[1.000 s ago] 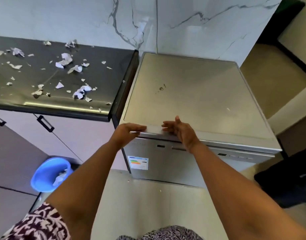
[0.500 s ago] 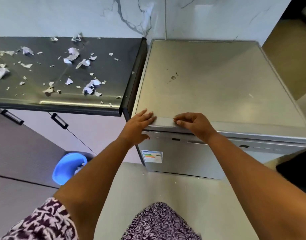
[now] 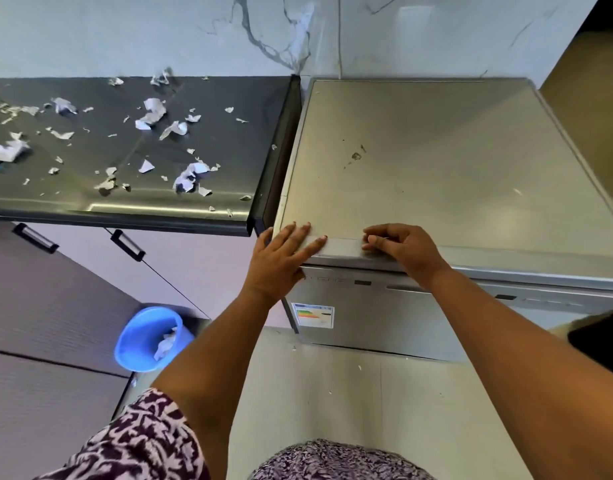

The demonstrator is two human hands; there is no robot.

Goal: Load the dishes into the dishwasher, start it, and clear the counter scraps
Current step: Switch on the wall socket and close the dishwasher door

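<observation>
1. On the dishwasher (image 3: 436,161) door, low at the left, sits a white sticker (image 3: 313,315) with coloured bars, like an energy-rating label. Its print is too small to read.
2. A control strip (image 3: 362,282) runs along the top of the door with small dark marks and a slot. No writing is legible and no brand can be made out.
3. The dishwasher stands upright on the floor (image 3: 332,393). Its back is against the marble wall (image 3: 125,32) and its left side is just beside the end of the counter (image 3: 228,157).
4. The door faces the person and is shut. The front edge runs left to right, and the top looks roughly square.
5. Looks: silver-grey metal with a dull flat top, a small dark smudge (image 3: 356,155) near the middle and a white fleck further right.
6. Left hand (image 3: 280,258): fingers straight and spread, lying flat on the front-left corner of the top.
7. Right hand (image 3: 402,249): fingers curled, with the tips on the front lip of the top. Cannot tell whether they actually grip it.
8. Torn white paper scraps (image 3: 152,114) are scattered over the dark counter.
9. A blue bin (image 3: 145,337) stands on the floor by the cabinets with some white paper inside.
10. Two black handles (image 3: 126,244) are on the cabinet fronts under the counter.
11. A patterned sleeve (image 3: 135,441) shows at the bottom left.
</observation>
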